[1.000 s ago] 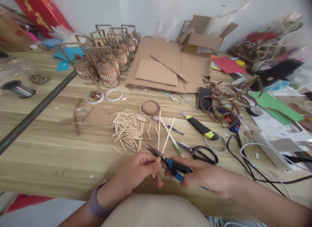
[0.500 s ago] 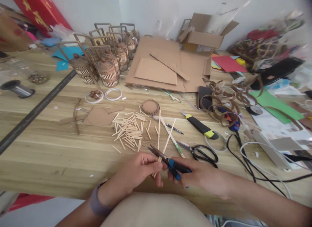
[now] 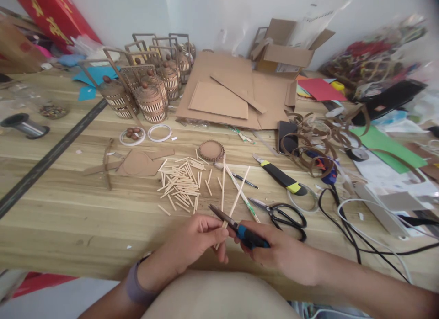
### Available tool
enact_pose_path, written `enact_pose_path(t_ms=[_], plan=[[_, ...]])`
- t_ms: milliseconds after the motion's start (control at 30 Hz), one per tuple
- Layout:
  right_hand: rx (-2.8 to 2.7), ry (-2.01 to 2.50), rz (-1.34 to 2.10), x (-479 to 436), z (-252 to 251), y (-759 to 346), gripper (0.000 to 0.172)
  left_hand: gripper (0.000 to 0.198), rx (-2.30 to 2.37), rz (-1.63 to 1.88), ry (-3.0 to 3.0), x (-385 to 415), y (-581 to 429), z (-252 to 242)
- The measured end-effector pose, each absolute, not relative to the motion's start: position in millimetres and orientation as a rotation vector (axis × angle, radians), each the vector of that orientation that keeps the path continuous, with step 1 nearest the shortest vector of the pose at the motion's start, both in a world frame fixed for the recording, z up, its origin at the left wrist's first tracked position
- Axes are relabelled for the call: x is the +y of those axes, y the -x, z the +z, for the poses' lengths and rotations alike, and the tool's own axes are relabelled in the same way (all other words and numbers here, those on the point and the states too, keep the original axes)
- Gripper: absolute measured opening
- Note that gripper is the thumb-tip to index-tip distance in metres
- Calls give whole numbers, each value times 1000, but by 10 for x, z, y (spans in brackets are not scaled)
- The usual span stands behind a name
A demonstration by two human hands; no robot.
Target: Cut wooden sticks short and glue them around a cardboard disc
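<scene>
My left hand [image 3: 195,241] pinches two thin bamboo sticks [image 3: 236,194] that point up and away over the wooden table [image 3: 68,218]. My right hand [image 3: 281,252] grips blue-handled pliers [image 3: 236,227], whose dark jaws are closed across the sticks just above my left fingers. A heap of several short cut stick pieces [image 3: 181,182] lies on the table just beyond my hands. A round cardboard disc [image 3: 211,151] sits behind the heap.
Black scissors [image 3: 284,215] and a yellow-black utility knife [image 3: 279,175] lie right of my hands. Small brown lantern models [image 3: 147,93] stand at the back left, flat cardboard sheets [image 3: 226,93] at the back centre. Curled cardboard strips [image 3: 318,138], cables [image 3: 353,227] and coloured paper crowd the right.
The pliers' jaws have closed on the sticks. My right hand has squeezed the handles together. The sticks and my left hand have barely moved.
</scene>
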State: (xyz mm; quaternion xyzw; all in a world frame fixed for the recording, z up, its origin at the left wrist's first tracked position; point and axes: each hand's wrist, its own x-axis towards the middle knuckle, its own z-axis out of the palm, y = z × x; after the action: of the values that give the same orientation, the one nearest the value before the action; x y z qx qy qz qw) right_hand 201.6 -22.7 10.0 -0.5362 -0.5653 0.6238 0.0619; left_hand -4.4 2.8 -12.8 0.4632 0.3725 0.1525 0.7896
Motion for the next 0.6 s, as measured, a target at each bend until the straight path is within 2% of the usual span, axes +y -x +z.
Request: enact_pose_path(t_ms=[133, 367, 600], plan=[[-1706, 1659, 1870, -220, 122, -2011, 20, 43, 833, 335, -1033, 25, 44, -122], [-1299, 1562, 2188, -140, 249, -1994, 46, 45, 868, 358, -1007, 21, 36, -37], [-1263, 1544, 2198, -150, 204, -2000, 45, 50, 880, 347, -983, 14, 38, -37]])
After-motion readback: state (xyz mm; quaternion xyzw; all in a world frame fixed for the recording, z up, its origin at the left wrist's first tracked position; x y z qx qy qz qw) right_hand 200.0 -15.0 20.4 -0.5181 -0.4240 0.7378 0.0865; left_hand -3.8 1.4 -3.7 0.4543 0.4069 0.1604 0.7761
